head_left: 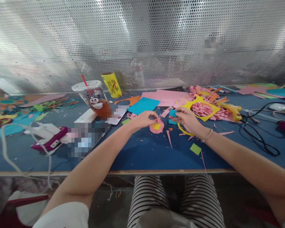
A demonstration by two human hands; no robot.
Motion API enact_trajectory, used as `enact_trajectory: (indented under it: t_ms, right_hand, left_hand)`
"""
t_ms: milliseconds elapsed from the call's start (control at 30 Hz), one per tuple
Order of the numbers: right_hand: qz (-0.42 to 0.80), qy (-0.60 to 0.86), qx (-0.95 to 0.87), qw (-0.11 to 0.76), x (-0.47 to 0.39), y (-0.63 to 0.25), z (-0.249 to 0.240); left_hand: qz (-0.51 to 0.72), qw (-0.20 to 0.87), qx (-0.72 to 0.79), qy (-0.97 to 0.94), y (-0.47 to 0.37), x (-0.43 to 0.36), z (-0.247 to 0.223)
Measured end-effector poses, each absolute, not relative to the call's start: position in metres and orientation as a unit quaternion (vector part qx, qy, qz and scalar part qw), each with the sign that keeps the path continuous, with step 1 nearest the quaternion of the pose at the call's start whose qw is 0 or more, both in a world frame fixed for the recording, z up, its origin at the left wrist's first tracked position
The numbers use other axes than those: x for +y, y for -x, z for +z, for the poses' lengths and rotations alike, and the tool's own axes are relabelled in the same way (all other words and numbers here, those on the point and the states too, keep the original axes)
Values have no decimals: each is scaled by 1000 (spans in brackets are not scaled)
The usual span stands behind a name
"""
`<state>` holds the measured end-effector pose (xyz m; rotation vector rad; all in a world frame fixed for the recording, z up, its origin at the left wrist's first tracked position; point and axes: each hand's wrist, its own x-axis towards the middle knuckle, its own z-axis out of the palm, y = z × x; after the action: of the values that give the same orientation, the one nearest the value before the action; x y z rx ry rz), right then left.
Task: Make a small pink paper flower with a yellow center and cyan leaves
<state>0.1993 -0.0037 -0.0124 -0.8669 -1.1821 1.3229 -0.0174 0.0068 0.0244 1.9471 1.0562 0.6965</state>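
A round pink paper piece with a yellow centre (156, 126) hangs just above the blue table, pinched at its upper edge by my left hand (146, 120). To its right, my right hand (186, 118) holds a small blue paper piece (173, 113) between thumb and fingers. The two held pieces are apart. Beneath my right hand lies a yellow ring (184, 129), partly hidden. Behind it rests a yellow paper cutout (210, 112) on a pile of pink paper strips (197, 107).
A drink cup (95, 98) with a straw and a yellow can (112, 85) stand at the back left. A yellow glue gun (230, 110) with a black cord lies right. Blue (144, 105) and pink sheets (168, 97) lie behind my hands. A purple power strip (53, 139) sits left.
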Motion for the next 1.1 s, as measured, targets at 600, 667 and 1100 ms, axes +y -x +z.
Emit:
enact_trajectory:
  t_ms: [600,667,1100]
  right_hand:
    - [479,399,-594,508,-3,-198,-18]
    - [467,397,-611,501,-5,-198,-16]
    - [457,408,-622,488,-3,-199,-19]
  left_hand:
    - [366,453,407,-704,3,3,13]
    - [349,455,415,-707,2,1,13]
    - [337,426,398,-740,-2,-4,13]
